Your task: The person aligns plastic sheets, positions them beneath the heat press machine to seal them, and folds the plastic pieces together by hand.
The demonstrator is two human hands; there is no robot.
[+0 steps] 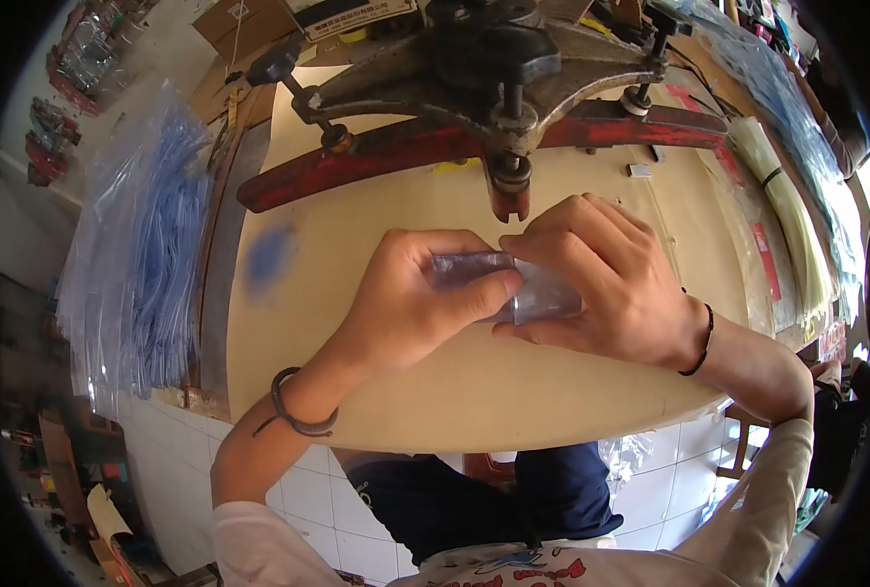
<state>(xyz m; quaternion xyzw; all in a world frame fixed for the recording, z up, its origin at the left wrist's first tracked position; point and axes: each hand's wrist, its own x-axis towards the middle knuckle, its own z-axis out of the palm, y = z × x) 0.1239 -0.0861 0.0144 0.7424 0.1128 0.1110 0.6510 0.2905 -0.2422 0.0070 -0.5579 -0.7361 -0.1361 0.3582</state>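
Note:
Between my hands, over the front half of the tan work surface [435, 391], is a small clear plastic piece [545, 293], like a folded pouch or box, with a visible seam. My left hand [415, 293] grips its left part, thumb pressed on the near face and the fingers behind. On the right part, my right hand [606, 279] has its fingers curled over the top edge and the thumb at the lower edge. Just beyond the hands, the red notched tip [510, 201] of a heavy machine points down without touching the plastic.
The machine's dark metal frame [582, 73] and red curved bar [357, 166] span the far side. A stack of clear bluish plastic sheets [166, 254] lies at the left. Pale strips tied in a bundle [782, 201] lie at the right. A small white block [640, 170] rests on the surface.

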